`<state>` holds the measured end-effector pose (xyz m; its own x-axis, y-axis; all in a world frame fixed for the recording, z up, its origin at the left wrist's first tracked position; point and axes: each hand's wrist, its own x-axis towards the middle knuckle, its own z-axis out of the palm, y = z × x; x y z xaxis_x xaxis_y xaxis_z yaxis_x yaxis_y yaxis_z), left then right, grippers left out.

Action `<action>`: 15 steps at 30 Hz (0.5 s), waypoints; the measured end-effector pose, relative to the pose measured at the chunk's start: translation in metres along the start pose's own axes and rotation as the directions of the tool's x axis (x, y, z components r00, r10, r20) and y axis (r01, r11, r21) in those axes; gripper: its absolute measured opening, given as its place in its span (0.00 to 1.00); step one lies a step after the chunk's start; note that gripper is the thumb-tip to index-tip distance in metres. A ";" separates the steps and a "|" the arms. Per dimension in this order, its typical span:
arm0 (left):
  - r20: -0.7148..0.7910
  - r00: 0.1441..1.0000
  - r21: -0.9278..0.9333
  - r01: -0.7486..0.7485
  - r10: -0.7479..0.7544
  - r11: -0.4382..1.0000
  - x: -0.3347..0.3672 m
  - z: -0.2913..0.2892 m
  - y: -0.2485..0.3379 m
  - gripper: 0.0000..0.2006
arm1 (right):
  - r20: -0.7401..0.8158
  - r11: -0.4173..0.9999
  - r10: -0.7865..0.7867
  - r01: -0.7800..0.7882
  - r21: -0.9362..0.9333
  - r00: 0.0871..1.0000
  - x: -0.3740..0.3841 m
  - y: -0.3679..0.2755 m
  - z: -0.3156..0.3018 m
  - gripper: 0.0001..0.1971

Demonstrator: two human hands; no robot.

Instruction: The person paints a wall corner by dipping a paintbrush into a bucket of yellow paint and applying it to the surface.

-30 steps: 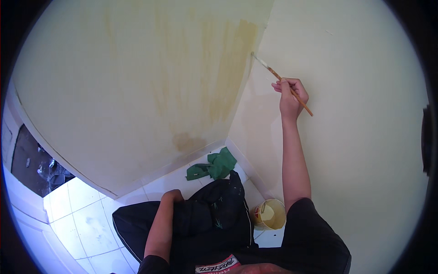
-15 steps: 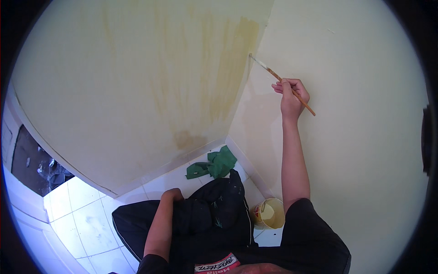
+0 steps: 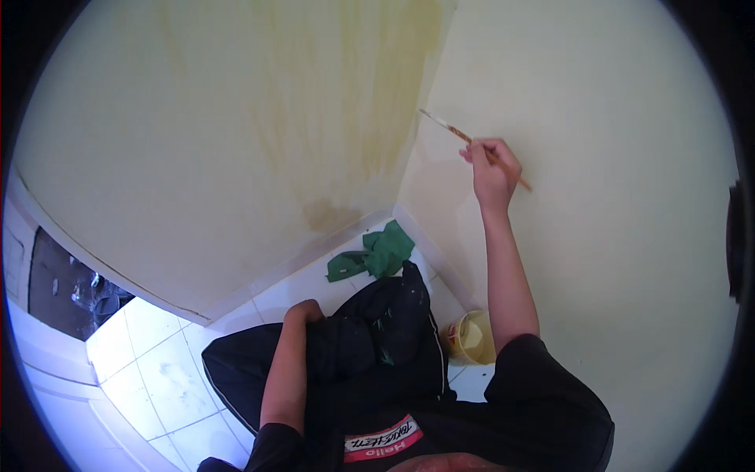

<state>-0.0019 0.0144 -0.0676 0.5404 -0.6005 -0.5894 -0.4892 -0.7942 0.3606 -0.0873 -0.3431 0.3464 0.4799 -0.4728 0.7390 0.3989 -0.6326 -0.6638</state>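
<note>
A thin paintbrush (image 3: 461,135) with a brown handle is pinched in my right hand (image 3: 495,167). Its tip points up and left, at the corner where the two walls meet; whether the bristles touch the wall I cannot tell. Darker yellowish streaks (image 3: 385,86) run down the left wall (image 3: 173,149) beside that corner. My left hand (image 3: 308,311) rests on my dark trousers by my knee, its fingers hidden from view.
On the white tiled floor, a green cloth (image 3: 381,250) lies crumpled at the foot of the corner. A yellowish bucket (image 3: 472,338) with something pale inside stands by the right wall (image 3: 613,236). An opening (image 3: 63,283) at far left shows dark clutter.
My right hand has shifted slightly left, and the brush tip sits lower along the corner. The whole view has tilted a little; my left hand stays on my leg.
</note>
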 end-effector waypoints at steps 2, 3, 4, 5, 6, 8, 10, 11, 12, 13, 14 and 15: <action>0.031 0.999 0.004 0.024 -0.024 1.000 -0.003 0.003 0.000 0.21 | 0.043 0.969 -0.077 0.085 -0.233 0.996 -0.044 0.010 -0.024 0.06; 0.043 0.998 -0.004 0.045 -0.045 0.999 -0.003 0.002 0.001 0.22 | 0.050 0.961 -0.050 0.061 -0.269 0.998 -0.066 0.010 -0.038 0.06; 0.057 0.998 0.001 0.037 -0.037 0.999 -0.006 -0.003 0.008 0.22 | 0.054 0.948 -0.023 0.038 -0.315 0.998 -0.089 0.008 -0.056 0.06; 0.053 0.998 -0.053 0.036 -0.034 0.998 -0.013 -0.013 0.022 0.22 | -0.015 0.968 0.073 -0.074 -0.242 0.997 -0.110 0.005 -0.074 0.06; 0.047 0.998 -0.111 0.045 -0.040 0.993 -0.021 -0.020 0.032 0.21 | -0.072 0.972 0.171 -0.181 -0.152 0.983 -0.129 -0.001 -0.089 0.05; 0.047 0.999 -0.085 0.020 -0.016 0.996 -0.022 -0.022 0.036 0.21 | -0.077 0.952 0.258 -0.267 -0.149 0.963 -0.162 -0.016 -0.118 0.05; 0.057 0.998 0.002 -0.027 0.027 1.000 -0.016 -0.008 0.003 0.20 | -0.075 0.921 0.361 -0.368 -0.129 0.930 -0.180 -0.032 -0.136 0.06; 0.084 0.995 0.065 -0.062 0.056 0.996 -0.008 0.006 -0.022 0.20 | -0.026 0.912 0.383 -0.383 -0.148 0.923 -0.186 -0.043 -0.144 0.06; 0.077 0.996 0.051 -0.046 0.042 0.998 -0.007 0.002 -0.009 0.20 | -0.004 0.896 0.404 -0.397 -0.200 0.915 -0.192 -0.053 -0.160 0.07; 0.070 0.997 0.038 -0.026 0.024 0.999 -0.008 -0.003 0.001 0.19 | -0.028 0.877 0.428 -0.423 -0.227 0.903 -0.195 -0.063 -0.174 0.07; 0.100 0.994 0.049 -0.041 0.036 0.998 -0.013 -0.009 0.006 0.19 | -0.035 0.863 0.446 -0.440 -0.246 0.894 -0.195 -0.076 -0.185 0.07; 0.125 0.992 0.002 -0.001 0.000 1.000 -0.018 -0.011 0.005 0.19 | -0.034 0.846 0.476 -0.468 -0.256 0.879 -0.197 -0.078 -0.193 0.07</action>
<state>-0.0063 0.0203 -0.0478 0.4500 -0.5844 -0.6753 -0.4908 -0.7936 0.3597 -0.3635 -0.3187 0.2747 0.5851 -0.7373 0.3377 -0.0868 -0.4710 -0.8778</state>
